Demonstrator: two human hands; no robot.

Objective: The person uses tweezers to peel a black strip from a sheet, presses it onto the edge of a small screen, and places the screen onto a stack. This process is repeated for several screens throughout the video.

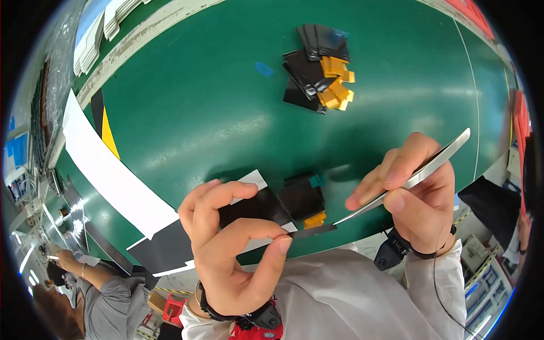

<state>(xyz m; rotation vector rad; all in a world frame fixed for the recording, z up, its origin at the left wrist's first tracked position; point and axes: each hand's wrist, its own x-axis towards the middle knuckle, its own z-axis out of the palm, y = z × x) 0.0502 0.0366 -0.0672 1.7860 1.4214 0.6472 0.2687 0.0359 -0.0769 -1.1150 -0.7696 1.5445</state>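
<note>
My left hand (238, 255) pinches one end of a thin dark strip (314, 231) between thumb and index finger, its other fingers curled above. In my right hand (422, 198) is a pair of silver tweezers (439, 162), whose tips reach the strip's other end; whether they grip it I cannot tell. Just beyond the strip lies a small black panel (300, 199) with an orange tab (315, 220) and a teal piece (317, 180) at its far corner. A black sheet with white edges (262, 206) sits partly hidden under my left hand.
Several black panels (309, 68) with orange tabs are piled on the green table (198, 107) at the far middle. A long white sheet (107, 170) and a dark grey sheet (164, 249) lie at left. Another person (107, 300) is at the lower left.
</note>
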